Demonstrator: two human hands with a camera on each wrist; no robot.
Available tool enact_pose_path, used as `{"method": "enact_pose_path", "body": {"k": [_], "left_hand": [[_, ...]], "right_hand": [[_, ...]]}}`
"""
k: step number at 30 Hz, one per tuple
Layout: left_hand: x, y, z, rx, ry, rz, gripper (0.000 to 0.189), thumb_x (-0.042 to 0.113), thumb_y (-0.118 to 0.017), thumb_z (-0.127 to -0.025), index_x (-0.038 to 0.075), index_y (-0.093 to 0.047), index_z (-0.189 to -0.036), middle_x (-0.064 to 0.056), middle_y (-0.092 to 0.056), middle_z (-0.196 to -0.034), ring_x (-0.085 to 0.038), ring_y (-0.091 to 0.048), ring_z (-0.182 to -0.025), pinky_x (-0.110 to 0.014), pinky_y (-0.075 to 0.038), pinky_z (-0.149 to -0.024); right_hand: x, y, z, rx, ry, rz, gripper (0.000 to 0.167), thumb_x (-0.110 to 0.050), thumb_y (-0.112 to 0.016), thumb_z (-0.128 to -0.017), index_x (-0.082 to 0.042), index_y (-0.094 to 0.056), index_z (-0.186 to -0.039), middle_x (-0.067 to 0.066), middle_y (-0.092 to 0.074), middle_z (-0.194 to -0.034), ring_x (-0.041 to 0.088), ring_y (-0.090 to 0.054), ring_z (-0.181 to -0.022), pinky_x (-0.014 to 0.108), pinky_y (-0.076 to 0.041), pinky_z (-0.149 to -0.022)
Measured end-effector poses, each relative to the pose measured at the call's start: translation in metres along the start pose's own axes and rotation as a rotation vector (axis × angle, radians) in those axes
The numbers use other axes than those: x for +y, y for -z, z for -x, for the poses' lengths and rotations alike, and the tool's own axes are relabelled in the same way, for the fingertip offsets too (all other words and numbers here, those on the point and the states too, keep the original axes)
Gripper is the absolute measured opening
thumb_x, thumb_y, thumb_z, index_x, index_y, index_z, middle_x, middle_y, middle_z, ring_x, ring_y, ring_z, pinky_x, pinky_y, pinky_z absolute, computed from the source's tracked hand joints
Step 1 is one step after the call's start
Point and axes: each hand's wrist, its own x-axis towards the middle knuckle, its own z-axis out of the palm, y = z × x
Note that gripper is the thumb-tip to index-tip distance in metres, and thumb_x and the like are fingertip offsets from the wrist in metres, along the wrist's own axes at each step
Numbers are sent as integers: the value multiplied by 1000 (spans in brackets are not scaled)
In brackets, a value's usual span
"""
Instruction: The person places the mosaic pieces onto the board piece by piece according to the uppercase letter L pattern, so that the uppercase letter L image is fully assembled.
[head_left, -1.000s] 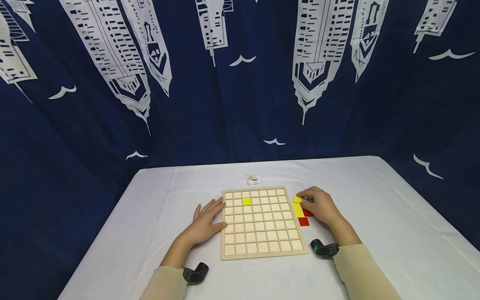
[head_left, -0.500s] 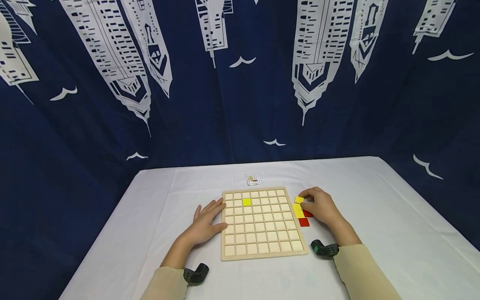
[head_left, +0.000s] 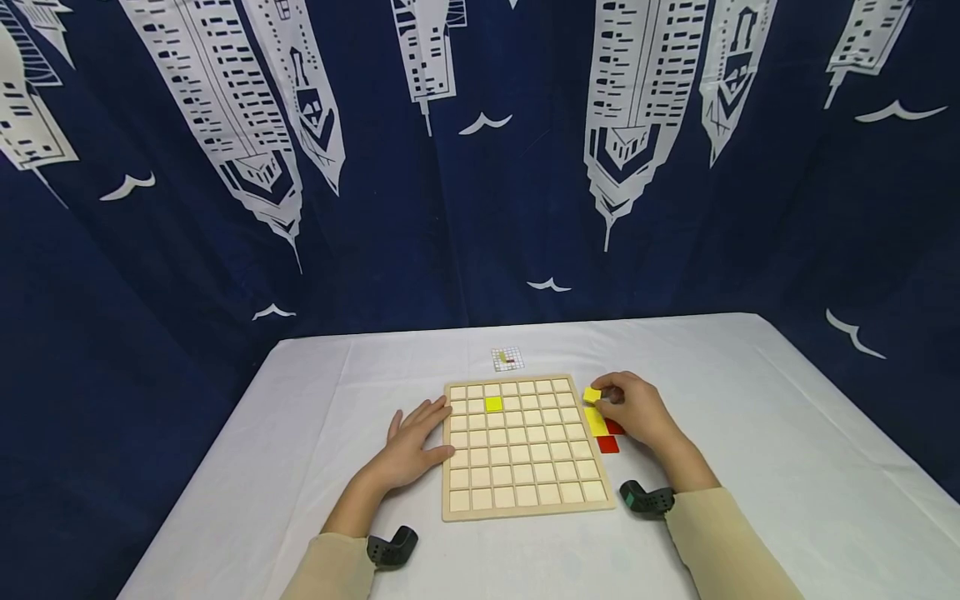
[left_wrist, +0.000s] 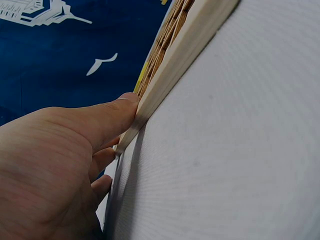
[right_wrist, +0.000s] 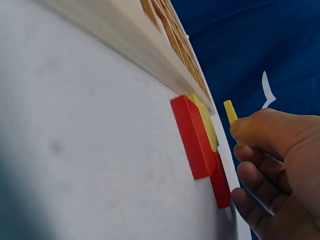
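A pale wooden grid board [head_left: 528, 442] lies flat on the table, with one yellow tile [head_left: 493, 404] in a cell of its second row from the back. My left hand [head_left: 412, 442] rests along the board's left edge, fingers spread, the thumb touching the rim in the left wrist view. Just past the board's right edge, my right hand [head_left: 633, 407] pinches a yellow square tile [head_left: 592, 395] between thumb and fingers, raised off the table in the right wrist view. Below it lie more yellow tiles [head_left: 596, 423] and red tiles [head_left: 608, 444], partly covered by the hand.
A small printed card [head_left: 507, 358] with a coloured grid pattern lies behind the board. White cloth covers the table [head_left: 360, 383]. A dark blue curtain [head_left: 450, 208] with white building prints hangs behind it.
My right hand has lifted the yellow tile from beside the others and moved it slightly left, toward the board's edge. The left hand stays where it was.
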Motion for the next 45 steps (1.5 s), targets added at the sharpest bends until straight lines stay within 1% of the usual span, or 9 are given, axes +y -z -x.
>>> {"method": "enact_pose_path", "body": {"k": [6, 11, 16, 29, 33, 40, 45], "left_hand": [[0, 0, 0, 4, 11, -2, 67, 26, -70, -93, 10, -43, -151, -5, -30, -165, -32, -17, -156, -62, 9, -123], [0, 0, 0, 2, 6, -10, 66, 26, -70, -93, 10, -44, -151, -5, -30, -165, -32, -17, -156, -62, 8, -123], [0, 0, -1, -1, 7, -7, 67, 26, -69, -93, 10, -43, -152, -5, -30, -165, -32, -17, -156, -61, 9, -123], [1, 1, 0, -3, 5, 4, 67, 25, -69, -93, 10, -42, -152, -5, -29, -166, -32, -17, -156, -62, 9, -123], [1, 2, 0, -8, 7, 3, 67, 26, -69, -93, 10, -42, -152, -6, -29, -166, -32, -16, -156, -61, 9, -123], [0, 2, 0, -10, 0, 2, 67, 25, -69, -93, 10, -42, -152, -5, -28, -166, -32, -16, -156, -61, 9, -123], [1, 1, -1, -11, 2, 6, 67, 25, -69, -93, 10, -42, -153, -5, -28, -166, -32, -16, -156, -62, 10, -123]], "right_hand": [[-12, -1, 1, -12, 46, -9, 22, -7, -72, -88, -4, -70, -109, 11, -65, -100, 21, -56, -87, 34, -49, -76], [-23, -2, 2, -22, 81, -28, 22, -5, -72, -87, -5, -70, -109, 11, -66, -103, 21, -57, -89, 35, -51, -78], [-32, -4, 2, -42, 118, -54, 22, -4, -72, -88, -6, -71, -109, 9, -68, -105, 19, -57, -88, 34, -51, -78], [-54, -20, 6, -128, 202, -111, 21, -7, -73, -89, -9, -70, -110, 5, -65, -100, 15, -53, -82, 24, -47, -70], [-59, -26, 5, -159, 219, -131, 21, -7, -73, -89, -8, -70, -110, 5, -65, -98, 14, -53, -81, 23, -48, -69], [-68, -35, 0, -228, 214, -131, 21, -3, -73, -86, -7, -71, -106, 6, -66, -99, 13, -52, -78, 21, -46, -69], [-73, -41, -6, -269, 248, -126, 21, -1, -72, -84, -6, -71, -105, 8, -67, -97, 12, -51, -77, 21, -46, -70]]}}
